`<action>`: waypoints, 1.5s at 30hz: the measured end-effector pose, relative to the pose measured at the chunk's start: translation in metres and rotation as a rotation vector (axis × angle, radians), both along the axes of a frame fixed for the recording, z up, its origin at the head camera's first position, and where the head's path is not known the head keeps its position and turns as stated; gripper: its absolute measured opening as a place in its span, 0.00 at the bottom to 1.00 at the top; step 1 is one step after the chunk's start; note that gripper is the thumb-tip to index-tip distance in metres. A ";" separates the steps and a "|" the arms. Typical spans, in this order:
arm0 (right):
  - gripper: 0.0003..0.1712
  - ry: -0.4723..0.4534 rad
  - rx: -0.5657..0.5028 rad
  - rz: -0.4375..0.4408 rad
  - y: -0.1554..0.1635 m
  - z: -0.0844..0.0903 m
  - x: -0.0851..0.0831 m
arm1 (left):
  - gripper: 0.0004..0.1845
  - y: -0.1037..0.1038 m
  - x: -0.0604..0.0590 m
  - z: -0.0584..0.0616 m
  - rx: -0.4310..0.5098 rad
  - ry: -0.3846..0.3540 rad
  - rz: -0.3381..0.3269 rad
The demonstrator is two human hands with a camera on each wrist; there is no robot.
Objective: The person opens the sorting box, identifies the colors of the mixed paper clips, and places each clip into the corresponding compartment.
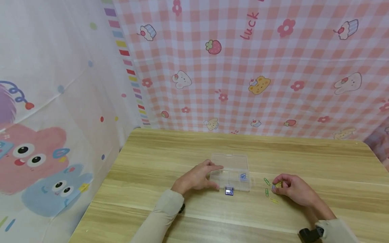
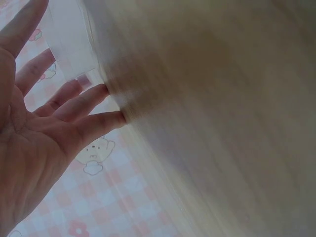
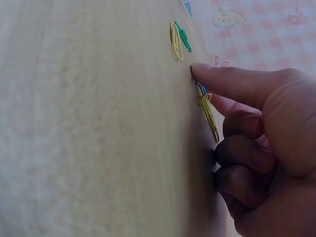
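**Two hands working around a clear compartment box, clips lying to its right**

Two hands are resting on the wooden table. Starting at the left: the left hand is lying against the left side of the clear plastic box, fingers straight and spread, fingertips touching its near-left wall; the left wrist view is showing the same spread fingers against the box edge, gripping nothing. The box is sitting between the hands with its long axis running left to right, lid open toward the back wall, blue latch facing the person. One blue item is lying in a right-hand compartment.

Moving right: loose paper clips are lying just beside the box's right end, a green clip farther back, a second green one nearer, and a yellow clip nearest the person. The right hand is curling over the table just right of them, thumb and fingers pinching a small bunch of yellow and blue clips. The right hand is the nearer one to the loose clips; the box lies to its left.
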State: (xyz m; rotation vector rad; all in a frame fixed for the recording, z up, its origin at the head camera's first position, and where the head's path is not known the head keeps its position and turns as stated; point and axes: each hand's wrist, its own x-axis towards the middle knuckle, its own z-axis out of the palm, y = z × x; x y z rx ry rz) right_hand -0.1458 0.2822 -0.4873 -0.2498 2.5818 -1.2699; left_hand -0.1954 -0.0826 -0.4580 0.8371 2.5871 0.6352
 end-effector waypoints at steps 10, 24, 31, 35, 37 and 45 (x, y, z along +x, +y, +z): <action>0.14 -0.008 -0.026 -0.002 -0.002 0.001 0.000 | 0.40 -0.001 0.000 0.000 0.010 0.007 -0.004; 0.08 -0.035 -0.117 -0.014 0.001 0.002 0.002 | 0.40 -0.002 0.000 -0.001 0.022 0.004 -0.009; 0.08 -0.046 -0.140 -0.016 0.002 0.002 0.002 | 0.40 -0.001 0.000 -0.001 0.021 -0.001 -0.003; 0.08 -0.048 -0.143 -0.015 0.002 0.002 0.001 | 0.40 -0.001 0.000 -0.001 0.016 0.003 -0.003; 0.08 -0.048 -0.143 -0.015 0.002 0.002 0.001 | 0.40 -0.001 0.000 -0.001 0.014 0.005 -0.003; 0.09 -0.038 -0.155 -0.010 0.004 0.002 0.001 | 0.40 0.000 0.000 -0.001 0.013 0.005 0.000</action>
